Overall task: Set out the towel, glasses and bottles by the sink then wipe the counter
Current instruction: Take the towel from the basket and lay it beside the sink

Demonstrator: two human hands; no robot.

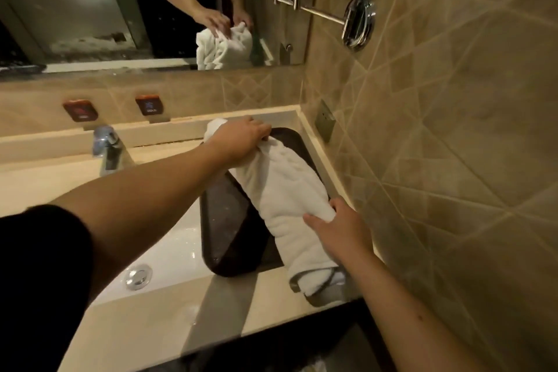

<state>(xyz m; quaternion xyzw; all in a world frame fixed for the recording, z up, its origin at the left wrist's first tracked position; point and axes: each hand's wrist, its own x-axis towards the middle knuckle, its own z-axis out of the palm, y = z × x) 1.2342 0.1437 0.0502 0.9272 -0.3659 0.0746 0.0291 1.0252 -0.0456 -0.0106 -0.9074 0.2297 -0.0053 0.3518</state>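
A white towel (287, 190) lies loosely bunched lengthwise over a dark oval tray (223, 220) on the counter right of the sink. Its near end (317, 281) hangs past the tray toward the counter's front edge. My left hand (241, 139) grips the towel's far end near the back ledge. My right hand (341, 226) holds the towel's near part, fingers pressed into the cloth. No glasses or bottles are in view.
The white sink basin (169, 251) with its chrome drain (139, 276) is left of the tray, the chrome tap (107, 148) behind it. A tiled wall (437, 160) with a switch plate (324, 125) and a swing-arm shaving mirror (357, 21) bounds the right. A wall mirror (90, 9) is behind.
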